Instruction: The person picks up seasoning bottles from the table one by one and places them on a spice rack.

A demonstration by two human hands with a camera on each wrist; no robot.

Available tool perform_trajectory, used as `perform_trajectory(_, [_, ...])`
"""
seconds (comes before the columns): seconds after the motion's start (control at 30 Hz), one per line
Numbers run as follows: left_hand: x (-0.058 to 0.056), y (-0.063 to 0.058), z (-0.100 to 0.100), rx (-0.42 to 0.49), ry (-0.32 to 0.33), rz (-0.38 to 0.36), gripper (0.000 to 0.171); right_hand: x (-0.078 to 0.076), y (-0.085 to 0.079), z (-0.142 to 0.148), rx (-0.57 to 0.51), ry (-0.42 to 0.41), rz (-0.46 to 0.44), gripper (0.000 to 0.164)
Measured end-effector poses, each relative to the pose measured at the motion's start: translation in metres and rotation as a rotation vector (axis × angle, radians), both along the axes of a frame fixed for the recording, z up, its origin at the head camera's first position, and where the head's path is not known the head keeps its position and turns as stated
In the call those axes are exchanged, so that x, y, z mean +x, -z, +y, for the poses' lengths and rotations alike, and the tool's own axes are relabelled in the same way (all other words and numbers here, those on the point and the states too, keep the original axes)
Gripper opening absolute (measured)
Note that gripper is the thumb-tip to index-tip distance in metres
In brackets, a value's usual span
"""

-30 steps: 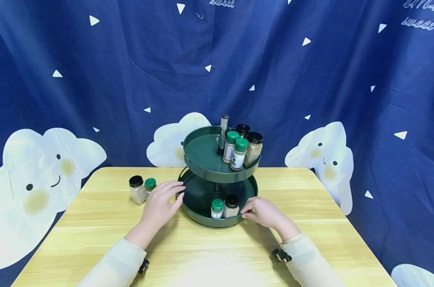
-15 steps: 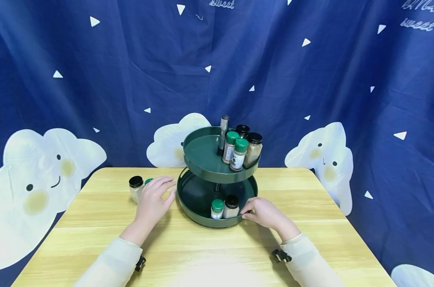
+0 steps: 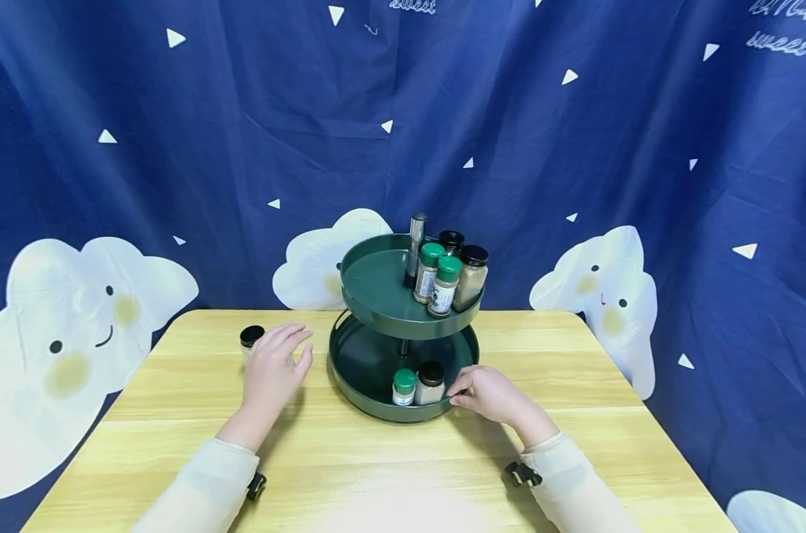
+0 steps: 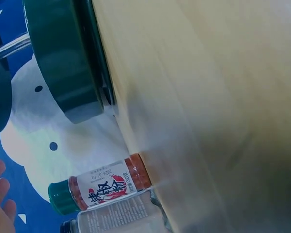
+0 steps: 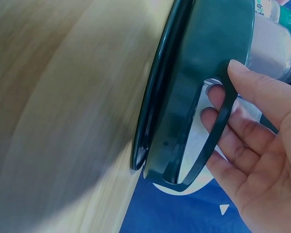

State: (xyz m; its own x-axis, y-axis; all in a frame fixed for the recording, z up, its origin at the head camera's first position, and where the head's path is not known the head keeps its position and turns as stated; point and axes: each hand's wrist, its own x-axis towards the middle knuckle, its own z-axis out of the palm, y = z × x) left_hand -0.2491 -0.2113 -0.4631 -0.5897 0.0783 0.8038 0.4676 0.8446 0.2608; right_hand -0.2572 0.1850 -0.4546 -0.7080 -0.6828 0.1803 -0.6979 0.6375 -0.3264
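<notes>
My right hand (image 3: 492,396) grips the rim of the lower tier of a dark green two-tier turntable rack (image 3: 369,403). In the right wrist view the thumb of that hand (image 5: 262,145) lies on the rim, and fingers reach through the handle slot. My left hand (image 3: 269,374), empty with relaxed fingers, hovers left of the rack. Close to it stand a black-lidded jar (image 3: 251,337), partly covered by the hand, and a green-capped spice bottle (image 4: 109,187) with red powder, hidden in the head view. A green-capped bottle (image 3: 403,389) and a black-lidded jar (image 3: 431,385) stand on the lower tier.
Two green-capped bottles, the front one (image 3: 444,289) with a white label, and two black-lidded jars, including a tan-filled one (image 3: 471,275), share the upper tier's right side beside the metal post (image 3: 414,252). A blue curtain (image 3: 403,111) hangs behind the wooden table (image 3: 349,474).
My left hand has moved left, away from the rack's edge, and now covers the green-capped bottle and part of the jar beside it. The right hand and the rack stay in place.
</notes>
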Motion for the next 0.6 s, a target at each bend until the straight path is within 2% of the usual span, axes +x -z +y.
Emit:
perform_trajectory(0.3, [-0.0015,0.0019,-0.0054,0.039,-0.039,-0.031,0.025,0.0002,-0.0002,0.0003,-0.003,-0.001,0.004,0.007])
perform_trajectory(0.6, [-0.003,0.0019,-0.0089,0.058,-0.072,-0.027,0.023,0.001,-0.0012,-0.0001,-0.005,-0.003,0.001,0.007])
